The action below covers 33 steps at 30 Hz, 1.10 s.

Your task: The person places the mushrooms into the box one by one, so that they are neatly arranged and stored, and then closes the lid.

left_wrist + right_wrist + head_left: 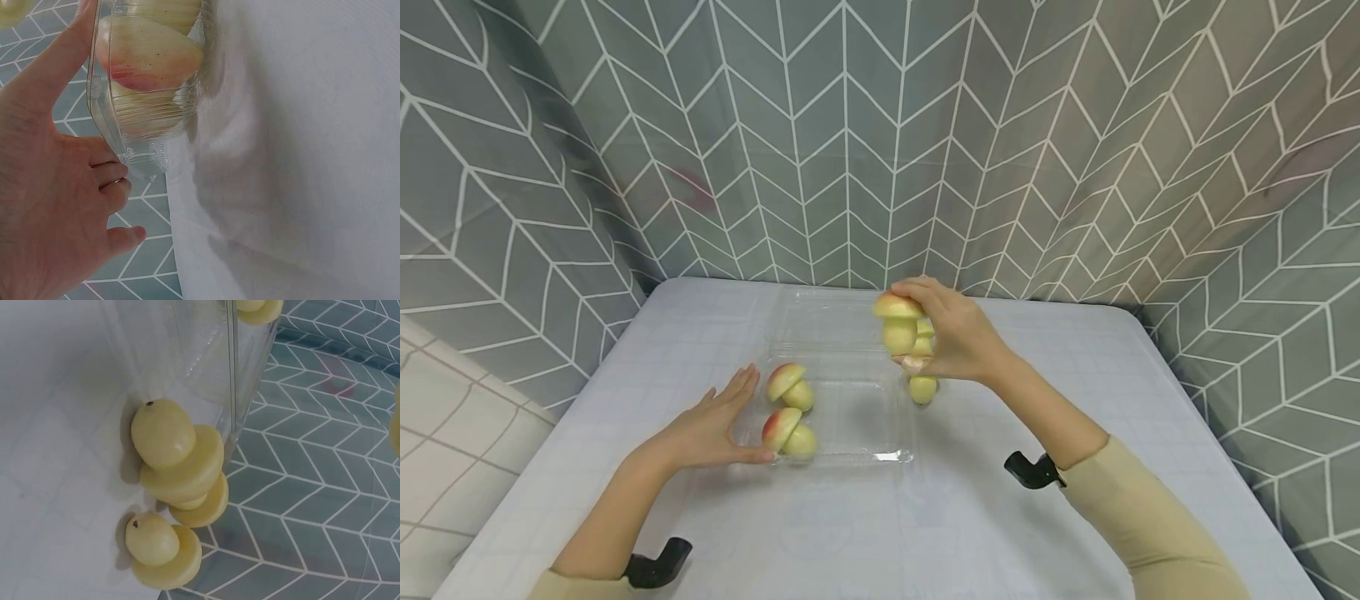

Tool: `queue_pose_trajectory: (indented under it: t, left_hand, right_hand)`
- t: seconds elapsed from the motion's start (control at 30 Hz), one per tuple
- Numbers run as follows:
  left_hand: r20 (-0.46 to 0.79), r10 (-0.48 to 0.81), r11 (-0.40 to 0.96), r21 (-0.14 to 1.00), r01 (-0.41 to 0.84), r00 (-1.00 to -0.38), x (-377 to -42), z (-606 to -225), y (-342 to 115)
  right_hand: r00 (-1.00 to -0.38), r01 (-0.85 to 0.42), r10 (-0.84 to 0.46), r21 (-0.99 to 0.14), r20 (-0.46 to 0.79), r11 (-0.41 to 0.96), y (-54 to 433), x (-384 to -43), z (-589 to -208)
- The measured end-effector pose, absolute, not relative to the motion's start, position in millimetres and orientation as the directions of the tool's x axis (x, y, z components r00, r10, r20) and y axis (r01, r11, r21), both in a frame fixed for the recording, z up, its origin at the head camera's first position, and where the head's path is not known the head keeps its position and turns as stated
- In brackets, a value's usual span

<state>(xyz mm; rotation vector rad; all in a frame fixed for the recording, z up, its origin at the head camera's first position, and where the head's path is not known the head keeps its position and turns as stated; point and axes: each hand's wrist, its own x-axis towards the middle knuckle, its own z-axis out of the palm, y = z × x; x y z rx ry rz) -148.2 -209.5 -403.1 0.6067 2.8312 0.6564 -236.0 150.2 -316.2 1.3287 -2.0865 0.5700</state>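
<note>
Judging the mushroom-shaped piece (pixel 898 325) by its look, I'm expecting something light and fairly firm, with a smooth skin that may be slipping if squeezed off-centre. The narrow join under its cap is seeming the weak spot, so I'm favouring a hold spanning cap and stem end, without twisting. It is hanging cap up, stem down, near the right edge of the clear container (pixel 861 421), raised off the surface (pixel 842 542). The right hand (pixel 953 329) is pinching it: the fingers are pressing on the top of the cap, and the thumb is lying low by the stem end. The right wrist view isn't showing me that contact.

Farther out, two similar pieces (pixel 790 431) are leaning along the container's left side. The thin plastic is probably flexing easily, so I'm wanting only gentle pressure there. The left hand (pixel 711 427) is resting beside that left wall, fingers spread and thumb reaching to the near corner. Loose pieces (pixel 152 540) are lying on the surface just right of the container, beneath the right hand.
</note>
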Motion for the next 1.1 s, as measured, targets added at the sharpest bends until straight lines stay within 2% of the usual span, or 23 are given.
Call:
queue_pose_trajectory:
  t: [0.73,0.97,1.1]
  left_hand:
    - [-0.081,0.424,0.824,0.448,0.347,-0.902,-147.4,-403.1,-210.6]
    - [-0.083,0.422,0.823,0.452,0.343,-0.903,-147.5,-403.8,-211.0]
    - [-0.086,0.421,0.824,0.452,0.341,-0.903,-147.6,-403.9,-211.1]
  right_hand:
    - [-0.202,-0.952,-0.736,0.048,0.646,0.303,108.0,-236.3,-323.5]
    - [-0.255,-0.941,-0.799,0.05,0.545,0.334,96.6,-233.2,-337.2]
    - [-0.244,-0.949,-0.816,0.043,0.524,0.312,91.2,-233.9,-344.1]
